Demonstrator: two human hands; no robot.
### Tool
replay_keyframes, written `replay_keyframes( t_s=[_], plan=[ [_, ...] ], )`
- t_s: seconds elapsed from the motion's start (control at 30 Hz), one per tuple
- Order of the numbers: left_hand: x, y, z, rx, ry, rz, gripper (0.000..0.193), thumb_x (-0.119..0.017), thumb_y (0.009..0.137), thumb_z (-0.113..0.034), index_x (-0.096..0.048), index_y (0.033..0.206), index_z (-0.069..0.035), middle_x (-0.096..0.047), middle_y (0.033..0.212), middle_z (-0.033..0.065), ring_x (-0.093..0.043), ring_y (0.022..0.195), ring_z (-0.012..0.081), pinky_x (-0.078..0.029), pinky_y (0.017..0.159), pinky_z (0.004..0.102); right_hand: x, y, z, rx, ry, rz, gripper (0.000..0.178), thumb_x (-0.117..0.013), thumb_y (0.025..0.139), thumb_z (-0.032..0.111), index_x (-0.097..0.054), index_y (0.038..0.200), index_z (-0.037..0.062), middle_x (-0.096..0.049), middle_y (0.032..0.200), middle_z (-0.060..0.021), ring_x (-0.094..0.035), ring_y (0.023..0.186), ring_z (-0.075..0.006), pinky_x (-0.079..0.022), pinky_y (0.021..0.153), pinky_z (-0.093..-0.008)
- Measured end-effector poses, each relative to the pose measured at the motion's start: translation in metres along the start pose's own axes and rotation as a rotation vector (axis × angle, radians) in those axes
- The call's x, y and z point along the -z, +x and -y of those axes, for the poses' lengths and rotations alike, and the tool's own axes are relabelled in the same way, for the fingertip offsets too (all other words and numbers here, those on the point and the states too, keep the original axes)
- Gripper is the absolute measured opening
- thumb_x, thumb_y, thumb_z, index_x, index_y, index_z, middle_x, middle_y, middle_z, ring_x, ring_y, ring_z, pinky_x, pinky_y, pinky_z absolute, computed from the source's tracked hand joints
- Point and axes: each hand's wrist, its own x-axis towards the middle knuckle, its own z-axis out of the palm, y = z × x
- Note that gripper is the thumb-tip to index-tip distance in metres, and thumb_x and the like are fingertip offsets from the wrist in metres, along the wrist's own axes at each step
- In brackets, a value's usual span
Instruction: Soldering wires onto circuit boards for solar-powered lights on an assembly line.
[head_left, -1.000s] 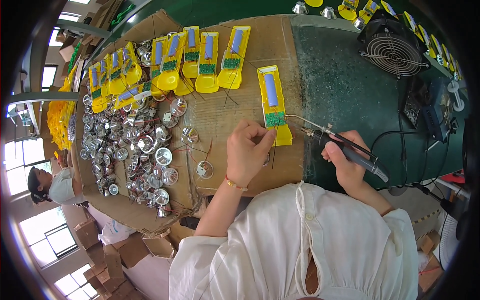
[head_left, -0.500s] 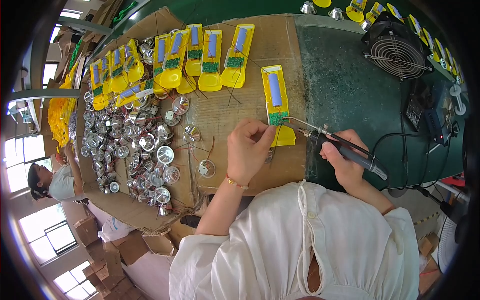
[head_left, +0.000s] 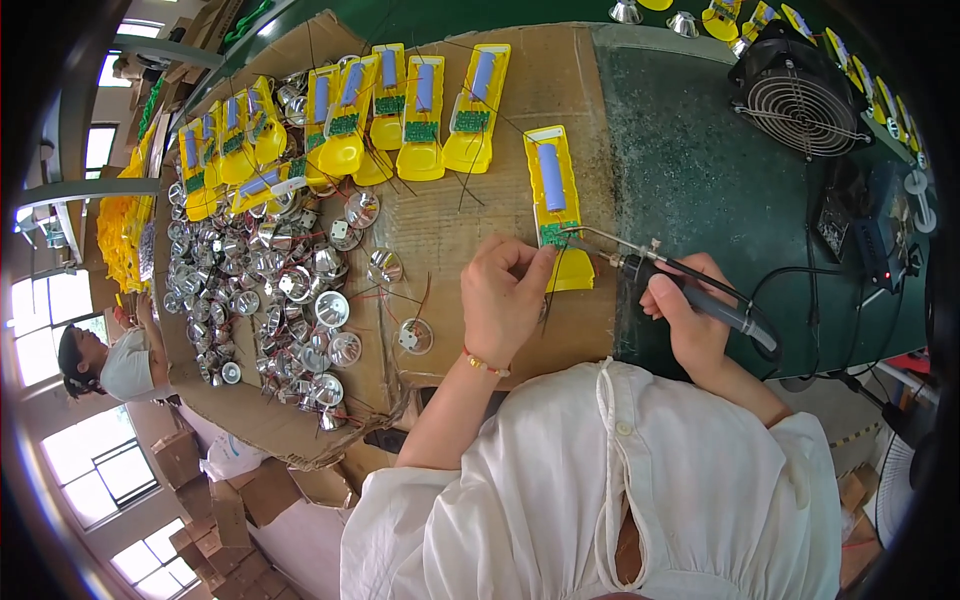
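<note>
A yellow plastic housing (head_left: 572, 272) lies on the cardboard in front of me, with a blue-violet cylindrical battery (head_left: 551, 178) and a small green circuit board (head_left: 555, 233) in it. My left hand (head_left: 505, 295) is closed in a pinch at the board's lower left edge, where a thin dark wire (head_left: 546, 312) comes out below the fingertips. A soldering iron (head_left: 700, 303) with a thin metal feed tube along it is gripped in my right hand (head_left: 690, 315). Its tip and the end of the tube meet over the board; the exact contact point is too small to tell.
Several similar yellow housings (head_left: 422, 130) lie at the far left, beside a heap of silvery reflector cups (head_left: 300, 285). A fan with a wire guard (head_left: 800, 112) and a dark soldering station (head_left: 875, 250) with cables stand at the right. Another person (head_left: 120, 362) works at far left.
My left hand has shifted slightly right, still pinched at the board. The soldering iron has moved and tilted only a little, its tip staying over the board.
</note>
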Motion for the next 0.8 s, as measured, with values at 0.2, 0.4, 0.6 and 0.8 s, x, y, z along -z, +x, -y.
replay_keyframes(
  t_s=[0.2,0.4,0.6,0.8],
  plan=[
    [0.001,0.002,0.0,0.021,0.023,0.015,0.019,-0.066,0.076,-0.013,-0.06,0.067,0.003,-0.054,0.064,0.01,-0.052,0.051,0.0179,-0.04,0.049,0.0294,0.01,-0.004,0.001,0.084,-0.032,-0.025,0.014,-0.059,0.084,0.008,-0.049,0.09,-0.0009,-0.058,0.068,-0.0088,-0.056,0.058,-0.0112,-0.046,0.053,-0.0221],
    [0.003,0.004,0.002,0.033,0.07,0.028,0.02,-0.067,0.075,-0.014,-0.061,0.068,0.003,-0.056,0.066,0.0103,-0.055,0.053,0.0183,-0.042,0.051,0.0286,0.018,-0.002,-0.003,0.071,-0.007,-0.038,0.016,-0.063,0.081,0.008,-0.052,0.087,-0.0018,-0.06,0.071,-0.0084,-0.057,0.061,-0.01,-0.047,0.057,-0.0225],
    [0.019,-0.003,-0.007,0.084,0.095,0.085,0.017,-0.068,0.073,-0.019,-0.065,0.075,-0.002,-0.066,0.069,0.0101,-0.065,0.061,0.0185,-0.051,0.058,0.0271,0.04,0.001,-0.004,0.095,-0.014,-0.143,0.017,-0.063,0.081,0.009,-0.052,0.087,-0.0024,-0.059,0.069,-0.0086,-0.057,0.059,-0.0103,-0.046,0.054,-0.0215],
    [0.0,0.072,-0.039,-0.154,0.379,0.245,0.015,-0.059,0.074,-0.017,-0.066,0.072,-0.003,-0.062,0.059,0.0104,-0.062,0.053,0.0206,-0.049,0.053,0.0305,0.058,0.012,-0.01,0.026,-0.015,-0.234,0.014,-0.061,0.081,0.006,-0.052,0.087,-0.0014,-0.059,0.068,-0.0078,-0.056,0.058,-0.01,-0.046,0.053,-0.021]
  ],
)
